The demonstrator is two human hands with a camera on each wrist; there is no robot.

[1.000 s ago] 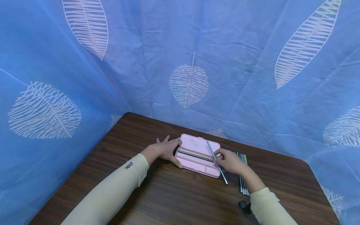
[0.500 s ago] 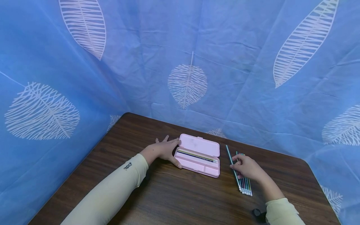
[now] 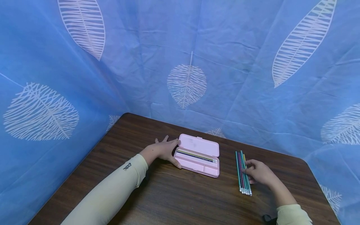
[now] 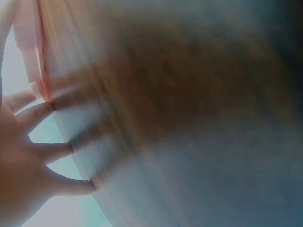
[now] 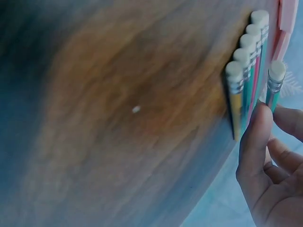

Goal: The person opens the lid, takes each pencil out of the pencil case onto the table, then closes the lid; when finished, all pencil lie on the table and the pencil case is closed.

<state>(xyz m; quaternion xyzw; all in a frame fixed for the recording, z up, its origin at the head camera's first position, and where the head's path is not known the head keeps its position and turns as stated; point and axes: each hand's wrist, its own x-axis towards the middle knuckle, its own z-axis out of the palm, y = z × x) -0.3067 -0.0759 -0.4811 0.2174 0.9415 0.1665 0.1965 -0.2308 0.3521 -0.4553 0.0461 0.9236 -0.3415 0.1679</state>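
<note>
A pink pencil case (image 3: 194,168) stands with its lid (image 3: 199,145) laid back; several pencils (image 3: 197,155) lie in its rear compartment. My left hand (image 3: 166,149) rests at the case's left end, fingers spread, thumb along the near edge. In the left wrist view its straight fingers (image 4: 52,152) touch the table. My right hand (image 3: 261,172) is at the right side of a row of pencils (image 3: 239,172), pinching a green pencil (image 5: 274,85) between thumb and index finger. That pencil sits above the row, its white eraser end toward the near side.
The dark wooden table (image 3: 180,197) has rounded far corners. Behind it hangs a blue curtain (image 3: 239,78) with white leaf prints, which also runs along the left side. A small white speck (image 5: 136,109) lies on the tabletop in the right wrist view.
My right hand has moved right from over the case to the pencil row, carrying a green pencil, and now pinches a green pencil over the row. My left hand has stayed at the case.
</note>
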